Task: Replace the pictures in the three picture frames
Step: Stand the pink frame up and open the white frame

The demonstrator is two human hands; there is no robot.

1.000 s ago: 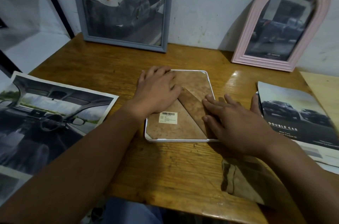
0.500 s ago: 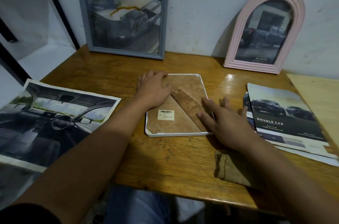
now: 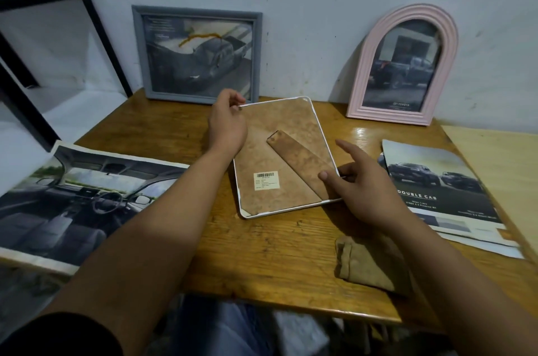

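Note:
A white-rimmed picture frame [image 3: 263,149] shows its brown back board, with its far edge tilted up off the wooden table [image 3: 262,253]. Its brown stand flap [image 3: 302,162] lies across the back, and a barcode label sits near the lower left. My left hand [image 3: 228,122] pinches the frame's far left corner. My right hand [image 3: 361,189] holds the near right edge, thumb on the flap's end, fingers spread. A grey rectangular frame [image 3: 198,54] and a pink arched frame [image 3: 403,65] lean on the wall, each with a car picture.
A large car-interior print [image 3: 75,198] lies at the table's left edge. Car brochures [image 3: 436,183] are stacked at the right, beside a pale board [image 3: 500,169]. A folded brown cloth [image 3: 366,262] lies near the front edge. A black metal rack [image 3: 35,44] stands at the left.
My left hand moved from lying flat on the back board to gripping the far left corner, and the frame's far edge has come up. My right hand shifted to the near right edge.

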